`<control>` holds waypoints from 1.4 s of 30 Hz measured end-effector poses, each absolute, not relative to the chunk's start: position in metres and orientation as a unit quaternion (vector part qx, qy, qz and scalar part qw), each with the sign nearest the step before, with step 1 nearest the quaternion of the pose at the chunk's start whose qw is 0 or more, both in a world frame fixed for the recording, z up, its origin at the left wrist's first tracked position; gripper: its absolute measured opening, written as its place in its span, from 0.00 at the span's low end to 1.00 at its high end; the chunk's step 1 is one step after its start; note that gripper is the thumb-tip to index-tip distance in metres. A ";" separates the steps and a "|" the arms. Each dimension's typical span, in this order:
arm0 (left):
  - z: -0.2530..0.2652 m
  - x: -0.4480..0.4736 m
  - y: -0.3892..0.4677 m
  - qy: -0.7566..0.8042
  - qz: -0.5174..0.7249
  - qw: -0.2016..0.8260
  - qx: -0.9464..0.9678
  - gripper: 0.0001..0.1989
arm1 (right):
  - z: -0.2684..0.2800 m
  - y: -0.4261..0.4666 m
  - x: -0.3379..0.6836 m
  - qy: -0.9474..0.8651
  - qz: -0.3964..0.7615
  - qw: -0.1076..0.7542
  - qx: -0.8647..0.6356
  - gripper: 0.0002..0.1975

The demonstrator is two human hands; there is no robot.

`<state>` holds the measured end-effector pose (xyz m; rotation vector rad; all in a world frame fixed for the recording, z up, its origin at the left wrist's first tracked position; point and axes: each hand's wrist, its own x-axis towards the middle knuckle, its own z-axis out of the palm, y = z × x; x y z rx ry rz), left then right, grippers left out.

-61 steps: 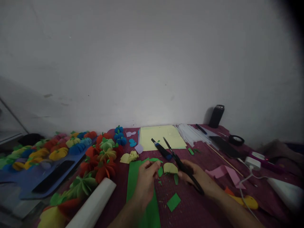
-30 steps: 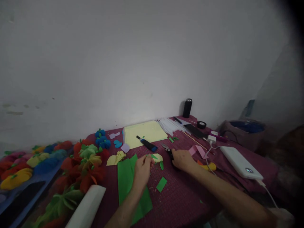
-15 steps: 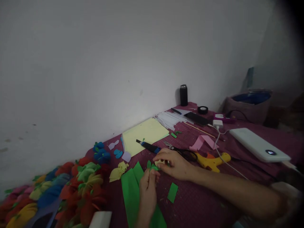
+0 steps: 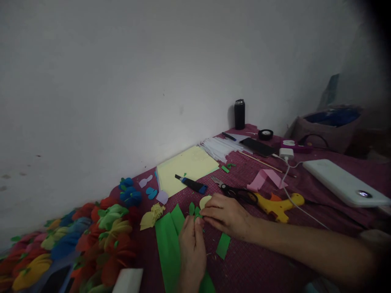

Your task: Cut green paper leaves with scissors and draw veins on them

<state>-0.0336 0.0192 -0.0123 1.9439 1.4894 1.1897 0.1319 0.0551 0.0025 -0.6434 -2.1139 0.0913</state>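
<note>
My left hand [image 4: 193,248] is closed, pinching a small green paper leaf piece [image 4: 192,208] with its lobes sticking up above the thumb. From the right, my right hand [image 4: 227,216] meets it, fingertips pressed together at the same piece. Behind those fingers a pale yellow round paper piece [image 4: 204,202] is partly hidden. Green paper sheets [image 4: 168,248] lie under and left of my left hand. A small green paper rectangle [image 4: 223,246] lies below my right hand. Black-handled scissors [image 4: 235,193] and a blue-black utility knife [image 4: 192,184] lie just beyond.
Many colourful paper flowers or fruits [image 4: 88,240] crowd the left. Pale yellow sheets [image 4: 183,167] and white strips [image 4: 215,147] lie by the wall. To the right are a yellow glue gun [image 4: 277,206], pink paper [image 4: 265,179], a white power bank [image 4: 339,183] with cables, and a black can [image 4: 240,115].
My right fingers, earlier spread a little, have drawn together at the green leaf piece. My left hand still pinches it. The view has shifted slightly.
</note>
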 end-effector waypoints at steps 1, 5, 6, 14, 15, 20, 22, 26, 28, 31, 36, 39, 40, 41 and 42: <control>-0.012 -0.033 0.019 0.535 0.430 0.207 0.697 0.19 | 0.003 0.055 0.132 -0.855 0.036 0.448 -0.260 0.06; -0.010 -0.031 0.018 0.539 0.446 0.210 0.683 0.18 | 0.002 0.054 0.132 -0.859 0.058 0.433 -0.268 0.06; -0.010 -0.030 0.017 0.539 0.451 0.215 0.678 0.17 | 0.002 0.055 0.132 -0.860 0.067 0.427 -0.271 0.06; -0.007 -0.029 0.014 0.522 0.482 0.261 0.654 0.09 | 0.002 0.055 0.132 -0.832 0.159 0.443 -0.295 0.05; -0.005 -0.029 0.014 0.523 0.492 0.273 0.640 0.08 | 0.004 0.055 0.131 -0.819 0.191 0.446 -0.306 0.05; 0.000 -0.032 0.018 0.503 0.525 0.392 0.564 0.21 | 0.006 0.058 0.130 -0.716 0.442 0.423 -0.335 0.04; -0.001 -0.033 0.020 0.495 0.520 0.418 0.557 0.15 | 0.004 0.058 0.128 -0.701 0.478 0.418 -0.325 0.05; -0.005 -0.032 0.022 0.503 0.535 0.433 0.523 0.09 | 0.002 0.058 0.126 -0.692 0.479 0.430 -0.326 0.05; -0.005 -0.033 0.023 0.506 0.549 0.454 0.487 0.10 | 0.004 0.059 0.126 -0.673 0.514 0.418 -0.330 0.06; -0.002 -0.035 0.024 0.499 0.545 0.500 0.452 0.11 | 0.009 0.062 0.128 -0.617 0.597 0.370 -0.354 0.11; 0.000 -0.036 0.023 0.496 0.527 0.507 0.468 0.11 | 0.008 0.063 0.128 -0.635 0.607 0.312 -0.361 0.11; -0.002 -0.035 0.023 0.504 0.520 0.483 0.493 0.11 | 0.003 0.060 0.126 -0.655 0.590 0.299 -0.366 0.09; -0.002 -0.035 0.023 0.505 0.521 0.478 0.495 0.10 | 0.002 0.059 0.125 -0.655 0.588 0.297 -0.371 0.09; -0.002 -0.035 0.023 0.506 0.525 0.475 0.492 0.11 | 0.002 0.058 0.125 -0.654 0.587 0.294 -0.375 0.09; -0.002 -0.036 0.023 0.506 0.532 0.474 0.486 0.11 | 0.002 0.057 0.125 -0.655 0.587 0.290 -0.376 0.09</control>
